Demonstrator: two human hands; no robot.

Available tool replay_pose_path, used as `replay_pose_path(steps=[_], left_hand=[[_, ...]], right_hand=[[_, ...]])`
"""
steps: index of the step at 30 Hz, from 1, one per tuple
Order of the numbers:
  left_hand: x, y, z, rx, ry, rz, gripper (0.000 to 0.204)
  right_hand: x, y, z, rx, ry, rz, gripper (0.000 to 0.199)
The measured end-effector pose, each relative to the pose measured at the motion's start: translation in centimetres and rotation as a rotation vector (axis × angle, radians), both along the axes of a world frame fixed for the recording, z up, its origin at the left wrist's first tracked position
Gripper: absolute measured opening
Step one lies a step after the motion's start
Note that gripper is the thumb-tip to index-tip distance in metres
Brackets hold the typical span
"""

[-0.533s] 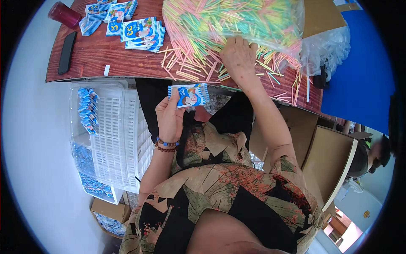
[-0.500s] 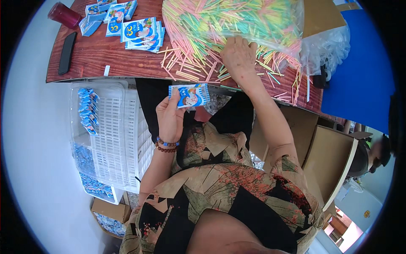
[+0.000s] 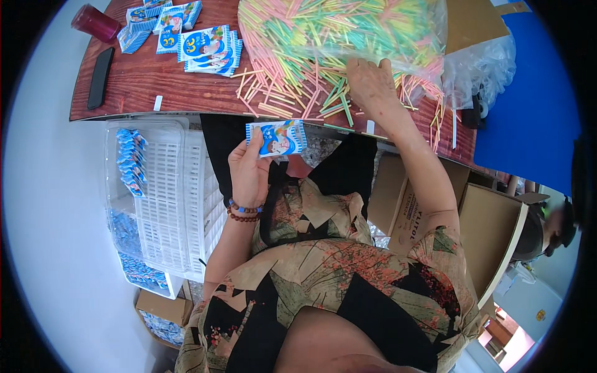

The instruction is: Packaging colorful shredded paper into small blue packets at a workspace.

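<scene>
My left hand (image 3: 249,171) holds a small blue and white packet (image 3: 277,138) upright, just below the front edge of the wooden table (image 3: 143,81). My right hand (image 3: 372,84) reaches onto the table and rests palm down among loose coloured straws (image 3: 283,93), its fingers at the edge of a big clear bag (image 3: 339,28) full of the same straws. What the right fingers pinch is hidden. A stack of matching packets (image 3: 208,48) lies on the table to the left of the straws.
A dark phone (image 3: 99,78) and a red cup (image 3: 94,23) sit at the table's left end. White plastic crates (image 3: 168,205) holding more blue packets (image 3: 132,163) stand at my left. Open cardboard boxes (image 3: 491,230) are at my right, and another person (image 3: 547,230) beyond them.
My right hand has shifted slightly among the straws. The left hand and its packet stay where they were.
</scene>
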State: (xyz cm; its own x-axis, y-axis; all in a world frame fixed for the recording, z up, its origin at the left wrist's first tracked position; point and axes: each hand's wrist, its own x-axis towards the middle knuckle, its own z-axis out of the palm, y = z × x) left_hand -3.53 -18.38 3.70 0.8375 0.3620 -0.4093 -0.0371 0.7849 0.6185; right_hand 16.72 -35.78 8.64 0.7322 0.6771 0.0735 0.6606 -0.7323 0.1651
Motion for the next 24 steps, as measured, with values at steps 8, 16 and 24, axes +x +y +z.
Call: replay_pose_path(steps=[8,16,24], left_hand=[[-0.1,0.0,0.3,0.008,0.036,0.002,0.020],[0.2,-0.2,0.1,-0.016,0.000,-0.018,0.022],[0.2,-0.6,0.1,-0.016,0.002,-0.028,0.022]], right_hand=[[1.7,-2.1,0.1,0.060,0.186,0.107,0.012],[0.5,-4.6,-1.1,0.896,0.807,-0.086,0.011],[-1.4,-4.4,-4.5,1.261,0.620,-0.203,0.012]])
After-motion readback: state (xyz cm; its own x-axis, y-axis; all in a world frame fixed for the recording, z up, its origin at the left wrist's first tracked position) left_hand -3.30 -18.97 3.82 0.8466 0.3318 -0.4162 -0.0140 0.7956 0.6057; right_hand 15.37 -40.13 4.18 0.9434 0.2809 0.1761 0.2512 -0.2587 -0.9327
